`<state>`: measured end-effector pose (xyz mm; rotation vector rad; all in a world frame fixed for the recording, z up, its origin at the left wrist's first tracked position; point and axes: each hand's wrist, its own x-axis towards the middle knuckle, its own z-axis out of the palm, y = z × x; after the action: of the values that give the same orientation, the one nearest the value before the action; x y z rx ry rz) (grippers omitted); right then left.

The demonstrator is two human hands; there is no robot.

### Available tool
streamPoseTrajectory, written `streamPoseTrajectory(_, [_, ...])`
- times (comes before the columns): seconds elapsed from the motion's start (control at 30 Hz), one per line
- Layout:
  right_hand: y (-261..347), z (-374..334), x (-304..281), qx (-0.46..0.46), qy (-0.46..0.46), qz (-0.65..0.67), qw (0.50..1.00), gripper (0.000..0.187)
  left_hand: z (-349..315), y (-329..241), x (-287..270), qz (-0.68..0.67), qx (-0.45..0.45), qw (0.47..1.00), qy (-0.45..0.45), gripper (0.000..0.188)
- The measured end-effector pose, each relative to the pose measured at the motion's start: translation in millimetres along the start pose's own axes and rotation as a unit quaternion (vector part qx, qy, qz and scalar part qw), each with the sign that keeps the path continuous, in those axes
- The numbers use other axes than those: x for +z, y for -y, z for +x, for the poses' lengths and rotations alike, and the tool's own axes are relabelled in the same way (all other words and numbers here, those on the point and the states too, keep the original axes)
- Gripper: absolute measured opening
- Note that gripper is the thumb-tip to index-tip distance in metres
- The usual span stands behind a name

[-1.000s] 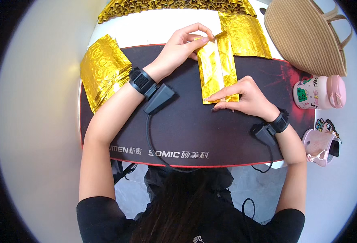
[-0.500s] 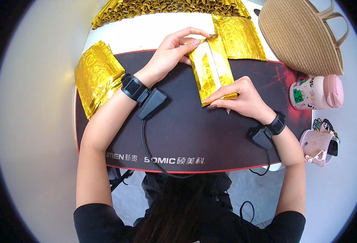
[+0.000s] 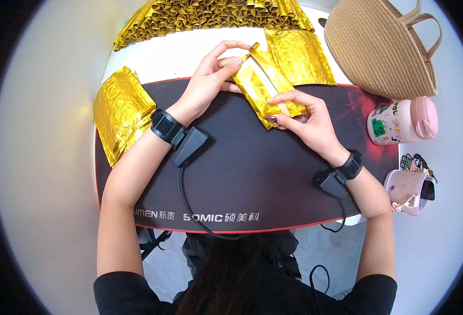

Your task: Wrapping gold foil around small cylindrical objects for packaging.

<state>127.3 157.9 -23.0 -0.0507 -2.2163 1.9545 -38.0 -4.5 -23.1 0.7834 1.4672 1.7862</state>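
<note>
A gold foil sheet (image 3: 251, 90), its sides folded inward with a pale strip showing down the middle, is held tilted over the dark mat. My left hand (image 3: 209, 77) grips it at the upper left edge, the thumb on top and the index finger stretched to the top corner. At the lower right end, my right hand (image 3: 311, 119) pinches the sheet between thumb and fingers. A stack of gold foil sheets (image 3: 300, 56) lies just behind it, partly covered. Beside my left forearm is another gold foil stack (image 3: 120, 116).
Many rolled gold foil tubes (image 3: 210, 20) are piled at the back. A woven straw bag (image 3: 378, 47) stands at the far right, with a pink-lidded cup (image 3: 394, 123) and a pink container (image 3: 402, 191) nearer. Cables hang from both wrist straps over the mat (image 3: 252, 173).
The right hand has moved up and left along the sheet's lower end, its fingers curling more. The sheet's sides look more folded in, and the view has shifted slightly.
</note>
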Motion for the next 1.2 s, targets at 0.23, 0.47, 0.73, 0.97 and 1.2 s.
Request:
streamPoseTrajectory(0.23, [2.2, 0.9, -3.9, 0.037, -0.113, 0.047, 0.992, 0.052, 1.5, 1.8, -3.7, -0.031, 0.001, 0.999, -0.015, 0.026])
streamPoseTrajectory(0.47, [-7.6, 2.1, -11.6, -0.024, -0.17, 0.051, 0.984, 0.037, 1.6, 0.9, -0.5, -0.038, 0.008, 0.999, -0.022, 0.033])
streamPoseTrajectory(0.73, [-2.3, 1.3, -10.6, -0.062, -0.218, 0.032, 0.973, 0.028, 1.0, 0.8, -0.9, -0.031, 0.008, 0.999, -0.02, 0.04])
streamPoseTrajectory(0.97, [-1.5, 1.9, -8.0, -0.077, -0.217, 0.054, 0.972, 0.04, 0.2, -2.5, 1.9, -0.015, 0.02, 1.0, -0.018, 0.053])
streamPoseTrajectory(1.2, [0.6, 0.2, -12.1, -0.064, -0.136, 0.009, 0.989, 0.031, -0.3, -2.7, 0.8, -0.013, 0.018, 0.999, -0.029, 0.053])
